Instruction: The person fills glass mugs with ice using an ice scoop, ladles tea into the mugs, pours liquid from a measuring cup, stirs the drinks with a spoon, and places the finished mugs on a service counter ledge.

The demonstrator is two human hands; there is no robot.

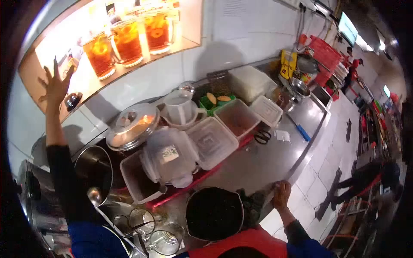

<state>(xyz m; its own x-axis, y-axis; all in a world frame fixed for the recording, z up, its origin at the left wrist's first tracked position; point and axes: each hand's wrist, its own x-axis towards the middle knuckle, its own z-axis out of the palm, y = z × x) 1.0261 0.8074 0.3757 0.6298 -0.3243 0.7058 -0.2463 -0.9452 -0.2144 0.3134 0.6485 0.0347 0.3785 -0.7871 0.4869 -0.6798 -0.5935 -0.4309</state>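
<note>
My left hand [57, 84] is raised with its fingers spread, at the left end of a brightly lit wall opening [124, 73]. Just beside it on the sill sits a small shiny domed bell [73, 101]. Three glass mugs of amber iced drink [127, 42] stand along that sill, apart from the hand. At the counter's front edge, my right hand [282, 195] has its fingers curled; what they hold, if anything, is hidden. A dark crumpled cloth [253, 206] lies between that hand and a pot with dark contents [214, 213].
Plastic tubs [211, 144] and a lidded steel pot [132, 127] crowd the steel counter [241, 172]. Scissors [263, 137] and a blue-handled tool [303, 133] lie farther right. Glass mugs [164, 243] stand near my body. Other people [353, 73] are down the aisle.
</note>
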